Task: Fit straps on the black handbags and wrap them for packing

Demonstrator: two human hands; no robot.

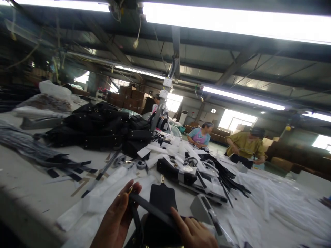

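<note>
My left hand [120,212] pinches a dark strap [152,206] near its gold-coloured metal fitting [130,190], thumb and fingers pressed together. The strap runs across to my right hand [192,229], whose fingers are closed around its other stretch, the index finger lying along it. Part of that grip is hidden. Below and behind the strap lies a black bag [162,196] with a flap; a small gold clasp [162,178] sticks out from its far end. The bag's near part is cut off by the frame's lower edge.
A grey tape dispenser [207,210] stands right of the bag. Black bag pieces [100,124] are heaped at the back left, near bundled straps [33,144]. White padding strips [168,151] and plastic film [279,196] cover the table. Two people [200,136] work across it; another is partly hidden.
</note>
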